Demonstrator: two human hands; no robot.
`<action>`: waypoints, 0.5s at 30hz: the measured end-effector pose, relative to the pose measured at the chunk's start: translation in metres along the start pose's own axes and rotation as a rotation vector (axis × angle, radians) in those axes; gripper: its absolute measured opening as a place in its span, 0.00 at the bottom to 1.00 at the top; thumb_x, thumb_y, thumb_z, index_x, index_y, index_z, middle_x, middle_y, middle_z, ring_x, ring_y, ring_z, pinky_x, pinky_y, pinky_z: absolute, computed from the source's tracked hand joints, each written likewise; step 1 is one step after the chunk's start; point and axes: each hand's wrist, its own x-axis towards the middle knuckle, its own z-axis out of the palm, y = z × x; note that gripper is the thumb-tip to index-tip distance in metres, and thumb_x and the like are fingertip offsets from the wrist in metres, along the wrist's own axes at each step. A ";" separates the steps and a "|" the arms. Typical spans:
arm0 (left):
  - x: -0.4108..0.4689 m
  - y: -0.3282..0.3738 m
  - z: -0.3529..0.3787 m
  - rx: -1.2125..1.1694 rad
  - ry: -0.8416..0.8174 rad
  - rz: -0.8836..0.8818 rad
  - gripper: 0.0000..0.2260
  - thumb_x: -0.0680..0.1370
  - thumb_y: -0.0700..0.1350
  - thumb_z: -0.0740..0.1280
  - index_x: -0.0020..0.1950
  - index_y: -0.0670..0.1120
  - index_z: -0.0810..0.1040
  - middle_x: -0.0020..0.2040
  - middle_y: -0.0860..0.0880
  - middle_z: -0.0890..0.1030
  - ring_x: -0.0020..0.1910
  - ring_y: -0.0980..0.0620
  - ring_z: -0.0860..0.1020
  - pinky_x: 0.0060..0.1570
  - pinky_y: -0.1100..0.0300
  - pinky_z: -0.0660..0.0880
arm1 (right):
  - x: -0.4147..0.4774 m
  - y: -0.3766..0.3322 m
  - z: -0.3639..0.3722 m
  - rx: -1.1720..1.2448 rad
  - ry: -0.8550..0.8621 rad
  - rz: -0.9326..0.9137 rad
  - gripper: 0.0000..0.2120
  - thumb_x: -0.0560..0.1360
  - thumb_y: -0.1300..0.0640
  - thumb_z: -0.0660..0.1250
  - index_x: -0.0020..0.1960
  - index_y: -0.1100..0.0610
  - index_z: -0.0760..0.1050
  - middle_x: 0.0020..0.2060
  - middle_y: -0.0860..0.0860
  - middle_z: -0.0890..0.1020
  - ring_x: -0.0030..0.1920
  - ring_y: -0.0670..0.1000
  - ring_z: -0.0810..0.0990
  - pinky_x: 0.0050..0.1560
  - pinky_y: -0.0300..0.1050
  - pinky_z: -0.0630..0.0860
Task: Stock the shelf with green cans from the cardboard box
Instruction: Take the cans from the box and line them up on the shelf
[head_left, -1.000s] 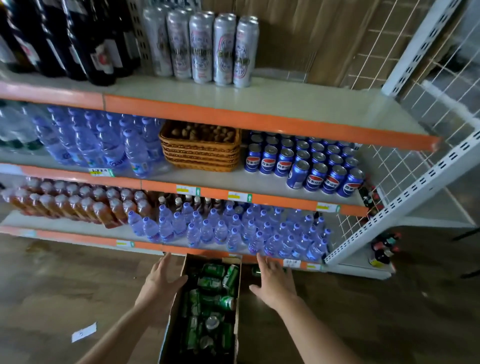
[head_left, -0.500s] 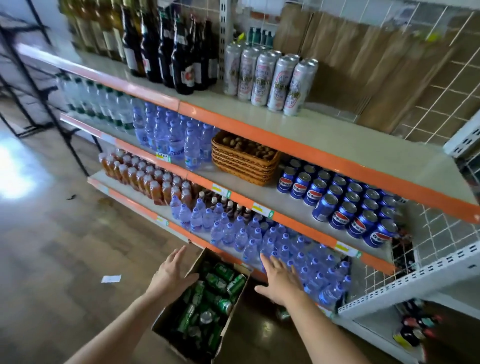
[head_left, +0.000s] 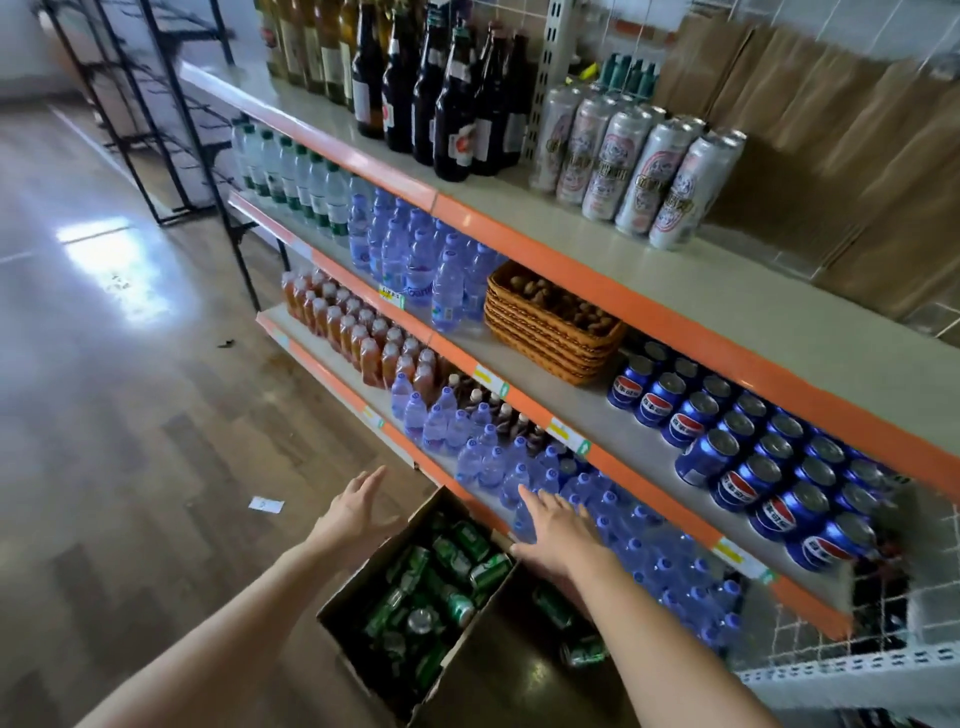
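Note:
An open cardboard box (head_left: 358, 597) stands on the floor in front of the shelf unit, full of green cans (head_left: 452, 566) lying in a jumble. My left hand (head_left: 356, 512) hovers at the box's left side, fingers straight and empty. My right hand (head_left: 553, 530) is spread above the box's right edge, in front of the lowest shelf, and holds nothing. Two more green cans (head_left: 582, 649) lie on the floor to the right of the box. The top shelf (head_left: 753, 291) has bare surface to the right of the tall silver cans (head_left: 639, 171).
Dark bottles (head_left: 441, 88) stand on the top shelf's left part. The middle shelf holds water bottles (head_left: 415, 260), a wicker basket (head_left: 550, 327) and blue cola cans (head_left: 753, 457). Small water bottles (head_left: 519, 467) and orange drinks (head_left: 353, 332) fill the lowest shelf. A paper scrap (head_left: 266, 503) lies on the floor.
The view has swung left, so the shelf now runs diagonally. Both hands stay spread at the box's sides, the right one a little higher over the box's edge.

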 end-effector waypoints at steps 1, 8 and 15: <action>-0.001 0.002 0.003 -0.012 0.016 -0.024 0.37 0.74 0.53 0.69 0.76 0.51 0.52 0.76 0.46 0.55 0.74 0.45 0.58 0.70 0.47 0.61 | 0.006 0.004 -0.002 -0.006 -0.003 -0.025 0.40 0.76 0.42 0.61 0.77 0.49 0.40 0.77 0.54 0.52 0.76 0.55 0.50 0.74 0.58 0.50; -0.013 0.029 0.044 -0.088 0.090 -0.226 0.37 0.74 0.55 0.68 0.76 0.52 0.51 0.77 0.47 0.54 0.74 0.45 0.58 0.70 0.48 0.61 | 0.039 0.044 -0.009 -0.068 -0.037 -0.206 0.41 0.75 0.42 0.63 0.77 0.50 0.41 0.76 0.53 0.54 0.76 0.55 0.53 0.73 0.56 0.52; -0.024 0.037 0.105 -0.146 0.096 -0.406 0.37 0.74 0.54 0.69 0.77 0.52 0.51 0.77 0.46 0.54 0.74 0.46 0.57 0.71 0.50 0.60 | 0.067 0.079 0.008 -0.096 -0.108 -0.294 0.42 0.74 0.41 0.64 0.77 0.49 0.42 0.77 0.54 0.53 0.76 0.55 0.53 0.74 0.56 0.50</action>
